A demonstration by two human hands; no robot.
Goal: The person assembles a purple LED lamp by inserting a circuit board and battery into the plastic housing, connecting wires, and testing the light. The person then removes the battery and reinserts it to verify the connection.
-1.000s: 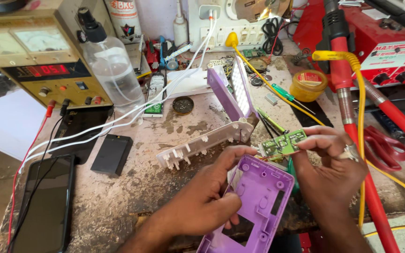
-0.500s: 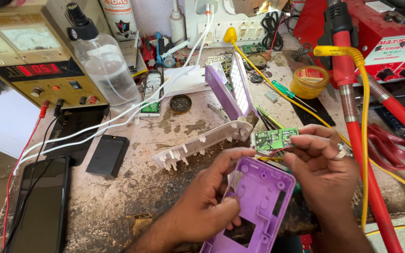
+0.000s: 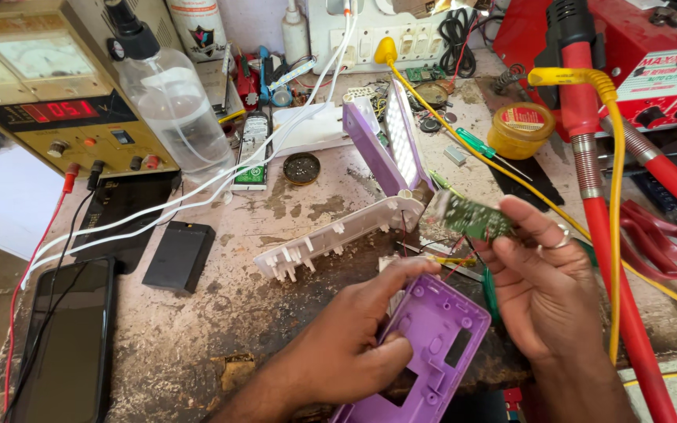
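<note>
Since the earlier frame, my right hand [image 3: 546, 286] has tilted the circuit board [image 3: 476, 219], which now reads blurred. Head view: right fingers pinch the board at its edge, above the bench [image 3: 221, 313] beside the white lamp housing [image 3: 331, 235]. My left hand [image 3: 354, 333] clasps the purple shell [image 3: 432, 345]. Judgement: board is light, stiff, fragile; grip edges only, clear of wires.

- Red digit display [image 3: 60, 110] on the tan power supply, far left, with a pale analog meter [image 3: 41, 55] above it.
- Dark phone screen [image 3: 68, 345], flat at bottom left.
- Red-white label [image 3: 523, 119] on the round yellow tin lid.
- White panel label [image 3: 664, 78] on the red machine, top right.
- White can [image 3: 197, 27], printed label, top centre.
</note>
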